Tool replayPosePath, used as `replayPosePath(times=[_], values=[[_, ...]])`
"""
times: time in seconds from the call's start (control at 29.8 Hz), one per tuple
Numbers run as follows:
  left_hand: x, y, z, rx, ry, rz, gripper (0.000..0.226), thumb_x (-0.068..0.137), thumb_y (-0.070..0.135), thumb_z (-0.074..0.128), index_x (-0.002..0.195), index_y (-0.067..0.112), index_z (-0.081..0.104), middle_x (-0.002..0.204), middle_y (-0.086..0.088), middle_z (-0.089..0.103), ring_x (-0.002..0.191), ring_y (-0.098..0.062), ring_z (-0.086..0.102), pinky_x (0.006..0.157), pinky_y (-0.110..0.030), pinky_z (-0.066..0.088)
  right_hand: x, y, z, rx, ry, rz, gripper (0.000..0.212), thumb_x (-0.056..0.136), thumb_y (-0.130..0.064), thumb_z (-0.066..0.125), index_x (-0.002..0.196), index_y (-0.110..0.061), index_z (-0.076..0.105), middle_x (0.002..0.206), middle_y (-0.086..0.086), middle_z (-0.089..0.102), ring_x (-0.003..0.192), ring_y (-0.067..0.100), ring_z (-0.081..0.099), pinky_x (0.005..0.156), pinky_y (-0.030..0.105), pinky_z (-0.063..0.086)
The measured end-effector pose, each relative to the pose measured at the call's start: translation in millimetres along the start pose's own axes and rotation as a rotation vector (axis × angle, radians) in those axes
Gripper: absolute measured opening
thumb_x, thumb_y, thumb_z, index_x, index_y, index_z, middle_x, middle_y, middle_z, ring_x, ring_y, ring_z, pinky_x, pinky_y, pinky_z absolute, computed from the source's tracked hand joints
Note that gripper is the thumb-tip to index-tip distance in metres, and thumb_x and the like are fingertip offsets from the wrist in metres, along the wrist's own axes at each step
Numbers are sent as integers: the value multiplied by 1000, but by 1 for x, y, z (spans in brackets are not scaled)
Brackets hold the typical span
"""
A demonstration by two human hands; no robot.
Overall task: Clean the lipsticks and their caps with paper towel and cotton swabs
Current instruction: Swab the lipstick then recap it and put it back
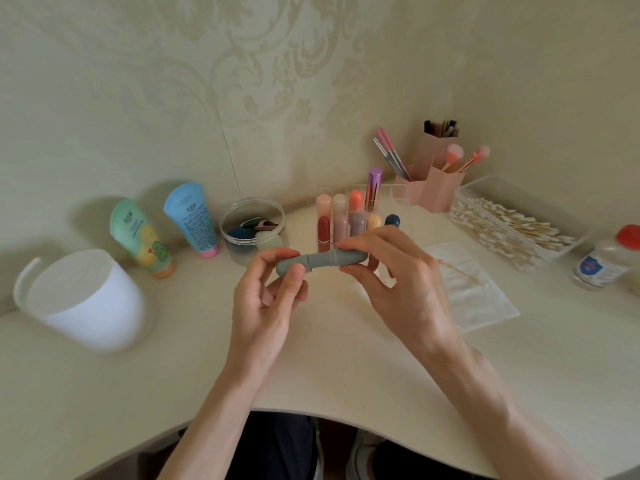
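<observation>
In the head view, a grey lipstick (318, 260) is held level above the middle of the desk (311, 362), just in front of the rack (398, 197) at the back edge. Its left end is pinched between thumb and fingertips of the left hand (266, 299). Its right end is wrapped by the curled fingers of the right hand (391, 282). With an end held in each hand across the seam, the grip is judged to suit pulling the cap from the body, so that both can be wiped.

The towel (478, 292) is spread flat on the desk just right of the hands, with a swab (457, 271) laid on it. A box (467, 192) of swabs is kept toward the right back corner. All are probably placed there for the right hand's reach.

The lipstick's right tip is covered by fingers. It cannot be told which end is the cap, nor whether the cap is loosened. The rack's clear walls are hard to trace. A bottle (606, 261) near the right edge is blurred and its label unreadable.
</observation>
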State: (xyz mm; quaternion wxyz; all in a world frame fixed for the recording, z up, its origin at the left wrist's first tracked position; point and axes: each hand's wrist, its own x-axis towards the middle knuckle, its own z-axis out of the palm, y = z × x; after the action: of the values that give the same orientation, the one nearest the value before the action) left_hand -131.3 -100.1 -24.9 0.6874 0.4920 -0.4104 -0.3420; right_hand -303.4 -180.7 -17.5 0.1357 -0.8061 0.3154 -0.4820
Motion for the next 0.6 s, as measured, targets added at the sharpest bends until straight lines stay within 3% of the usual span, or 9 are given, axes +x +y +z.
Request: replayPosePath(times=[0.13,0.3,0.6], values=[[0,0,-1,55,-32,29,21,92,24,68,109,12,64,94,4,66,70,-16,57,69,-29,52,-1,0,2,1,-26,-34,26,89,-11,84,114,-13,78,104,-4,68,81,2,54,74,32,56],[-1,-1,1,106,-28,33,27,88,27,72,109,11,67,92,5,69,67,-13,59,69,-30,53,-3,-2,4,-18,-65,-71,27,91,-20,83,117,-16,77,109,-6,70,89,-7,49,75,31,57],[0,-3,1,142,11,71,28,82,23,78,105,9,72,80,3,71,63,-14,60,66,-23,52,-4,-2,3,-35,-77,-91,26,89,-22,85,114,-15,79,105,-5,74,89,-3,54,77,30,58]])
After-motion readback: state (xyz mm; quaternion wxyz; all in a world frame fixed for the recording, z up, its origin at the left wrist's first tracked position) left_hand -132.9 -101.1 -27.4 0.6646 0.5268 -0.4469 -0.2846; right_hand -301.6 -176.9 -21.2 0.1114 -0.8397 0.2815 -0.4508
